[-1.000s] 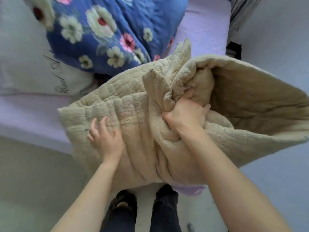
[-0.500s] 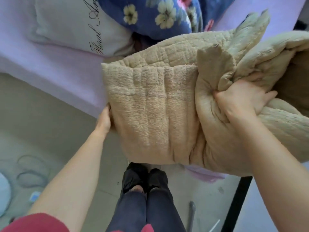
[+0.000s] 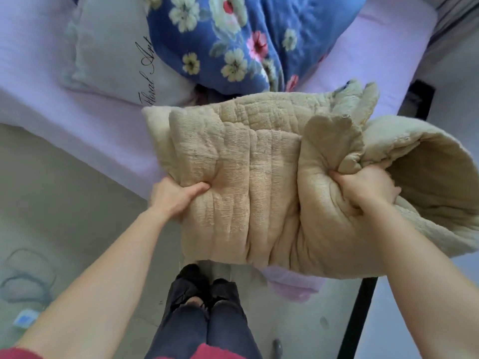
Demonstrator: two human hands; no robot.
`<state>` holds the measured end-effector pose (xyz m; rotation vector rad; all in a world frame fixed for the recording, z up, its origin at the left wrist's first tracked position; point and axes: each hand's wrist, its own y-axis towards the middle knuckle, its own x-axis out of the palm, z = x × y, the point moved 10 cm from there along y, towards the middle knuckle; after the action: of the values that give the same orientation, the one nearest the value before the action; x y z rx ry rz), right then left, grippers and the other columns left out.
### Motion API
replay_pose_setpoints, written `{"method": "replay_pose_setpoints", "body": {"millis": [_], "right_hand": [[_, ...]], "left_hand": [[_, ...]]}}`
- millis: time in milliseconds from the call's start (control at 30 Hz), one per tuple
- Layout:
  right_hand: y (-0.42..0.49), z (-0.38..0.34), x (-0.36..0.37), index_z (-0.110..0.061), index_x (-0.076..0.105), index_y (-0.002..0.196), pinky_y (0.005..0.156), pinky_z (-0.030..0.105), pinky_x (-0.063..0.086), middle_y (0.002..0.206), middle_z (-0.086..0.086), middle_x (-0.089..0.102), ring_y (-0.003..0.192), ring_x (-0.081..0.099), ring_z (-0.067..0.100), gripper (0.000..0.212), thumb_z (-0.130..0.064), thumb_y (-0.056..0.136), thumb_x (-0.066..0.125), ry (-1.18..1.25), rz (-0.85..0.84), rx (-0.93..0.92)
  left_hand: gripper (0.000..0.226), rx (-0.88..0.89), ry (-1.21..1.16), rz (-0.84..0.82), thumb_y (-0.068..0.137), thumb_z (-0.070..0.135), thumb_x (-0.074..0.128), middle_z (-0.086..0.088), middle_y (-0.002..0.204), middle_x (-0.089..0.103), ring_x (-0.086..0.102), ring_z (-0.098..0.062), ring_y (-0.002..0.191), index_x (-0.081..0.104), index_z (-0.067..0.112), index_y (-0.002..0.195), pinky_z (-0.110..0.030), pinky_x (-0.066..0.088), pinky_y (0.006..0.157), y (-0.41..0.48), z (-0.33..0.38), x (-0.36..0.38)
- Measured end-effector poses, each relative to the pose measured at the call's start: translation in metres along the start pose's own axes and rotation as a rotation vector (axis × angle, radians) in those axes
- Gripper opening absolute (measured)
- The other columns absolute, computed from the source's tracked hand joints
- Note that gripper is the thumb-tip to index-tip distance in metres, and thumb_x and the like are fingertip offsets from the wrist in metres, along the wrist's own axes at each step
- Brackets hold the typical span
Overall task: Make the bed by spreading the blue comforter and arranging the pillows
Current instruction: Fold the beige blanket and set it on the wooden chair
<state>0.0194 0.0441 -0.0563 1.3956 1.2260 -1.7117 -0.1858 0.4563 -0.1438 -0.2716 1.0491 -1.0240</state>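
Observation:
A thick beige quilted blanket (image 3: pixel 248 177), folded into a bundle, hangs over the near edge of the bed. My left hand (image 3: pixel 173 196) grips its lower left corner, thumb pressed into the top. My right hand (image 3: pixel 363 185) clutches a bunched fold on its right side. Behind it, the blue comforter (image 3: pixel 233 40) with a flower print lies heaped on the lilac sheet (image 3: pixel 64 117). A pale grey pillow (image 3: pixel 111 55) with black script lettering rests left of the comforter, partly under it.
The bed's dark frame post (image 3: pixel 360 307) runs down at the right. A grey floor (image 3: pixel 64 216) lies to the left, with a looped cable (image 3: pixel 28 275) and a small blue object (image 3: pixel 24 320). My legs in dark jeans (image 3: pixel 204 314) stand right against the bed edge.
My left hand slid from the top of the beige blanket to its left edge and now grips the corner. The view has shifted and the bundle sits more squarely before me.

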Motion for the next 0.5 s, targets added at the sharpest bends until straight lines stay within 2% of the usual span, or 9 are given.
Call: {"method": "replay_pose_setpoints", "body": {"millis": [133,233,333,500], "right_hand": [[-0.017,0.037,-0.013,-0.005,0.047,0.132,0.098,0.051,0.045,0.119,0.013,0.064,0.112,0.059,0.036,0.117,-0.077,0.041,0.067,0.188,-0.14,0.035],[-0.049,0.034,-0.037,-0.006,0.047,0.13,0.095,0.044,0.05,0.12,0.013,0.064,0.111,0.06,0.035,0.103,-0.059,0.048,0.079,0.347,-0.138,-0.004],[-0.071,0.013,-0.079,-0.011,0.062,0.112,0.09,0.043,0.053,0.109,0.01,0.069,0.102,0.064,0.033,0.079,-0.049,0.046,0.081,0.471,-0.093,-0.095],[-0.107,-0.048,-0.149,-0.005,0.067,0.102,0.085,0.042,0.054,0.101,0.01,0.07,0.096,0.065,0.03,0.068,-0.043,0.048,0.085,0.592,-0.083,-0.293]], "left_hand": [[0.063,0.124,0.017,0.028,0.063,0.059,0.076,-0.007,0.11,0.071,0.064,-0.029,0.103,0.068,0.02,0.112,-0.029,0.046,0.074,-0.057,0.019,0.0],[0.061,0.134,-0.062,0.061,0.051,0.061,0.076,-0.003,0.094,0.073,0.066,-0.023,0.082,0.068,0.022,0.098,-0.03,0.052,0.067,-0.095,0.017,-0.015],[0.054,0.193,-0.13,0.173,0.045,0.059,0.079,0.002,0.082,0.068,0.065,-0.025,0.083,0.063,0.022,0.082,-0.033,0.051,0.068,-0.12,0.044,-0.068],[0.054,0.385,-0.072,0.417,0.044,0.054,0.085,0.001,0.072,0.063,0.056,-0.023,0.07,0.062,0.016,0.076,-0.034,0.042,0.06,-0.177,0.114,-0.202]]}}
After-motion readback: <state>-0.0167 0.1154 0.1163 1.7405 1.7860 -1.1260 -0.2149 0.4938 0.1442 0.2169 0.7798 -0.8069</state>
